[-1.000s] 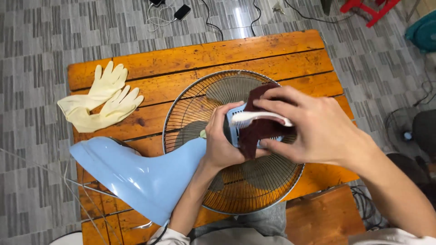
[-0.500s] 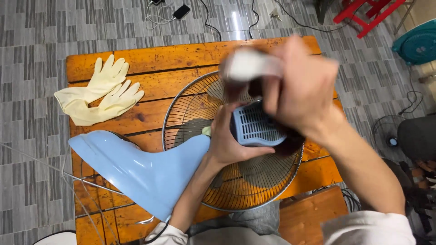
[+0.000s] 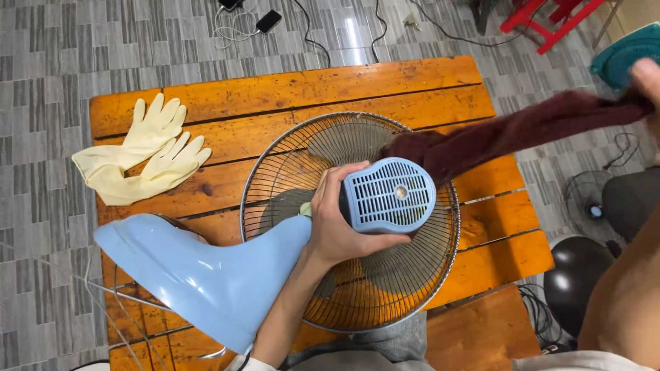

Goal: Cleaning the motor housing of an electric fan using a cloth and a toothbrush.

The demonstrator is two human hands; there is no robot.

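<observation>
One pale blue slotted motor cover (image 3: 389, 194) lies over the round grille (image 3: 289, 165); left fingers (image 3: 337, 180) curl around it, right fingers (image 3: 646, 72) pinch a maroon cloth (image 3: 509, 134).

Bright, even overhead light; glare streak on floor (image 3: 354, 31); right hand (image 3: 646, 72) and cloth (image 3: 522, 130) motion-blurred; centre sharp.

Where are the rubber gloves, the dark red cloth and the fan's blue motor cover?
gloves (image 3: 141, 159), head view, on the palm of the nearer glove.
cloth (image 3: 522, 128), head view, on its stretched middle.
motor cover (image 3: 389, 194), head view, on its slotted face.
</observation>
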